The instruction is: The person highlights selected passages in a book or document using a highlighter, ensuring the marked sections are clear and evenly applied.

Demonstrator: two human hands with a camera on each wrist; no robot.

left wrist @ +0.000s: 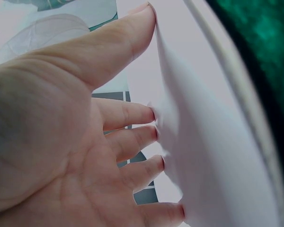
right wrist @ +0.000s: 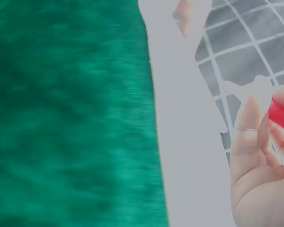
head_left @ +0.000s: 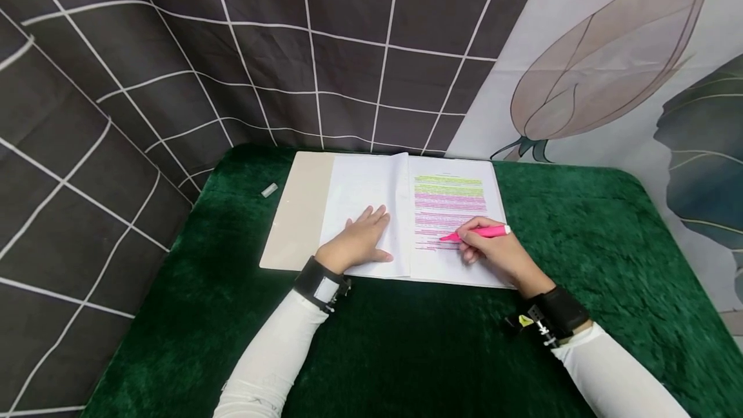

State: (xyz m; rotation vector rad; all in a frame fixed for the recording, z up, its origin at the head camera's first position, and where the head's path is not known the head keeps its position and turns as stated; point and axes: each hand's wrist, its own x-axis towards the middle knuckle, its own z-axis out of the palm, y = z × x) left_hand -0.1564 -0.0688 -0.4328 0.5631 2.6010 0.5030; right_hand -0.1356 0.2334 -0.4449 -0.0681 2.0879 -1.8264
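My right hand pinches a pink highlighter between thumb and fingers. Its tip meets the lower lines of print on the right-hand page. That page bears yellow-green bands at the top and pink ones beneath. Spread flat, my left hand rests on the blank left-hand page, with the thumb toward the fold. In the left wrist view the fingertips press the white paper. The right wrist view catches only part of the highlighter, red-pink beside the overexposed fingers.
A cream cover flap extends left of the pages. Farther left, a small whitish block lies on the green plush cloth. Behind the table hangs a dark curtain with white grid lines, and a leaf-patterned one at right.
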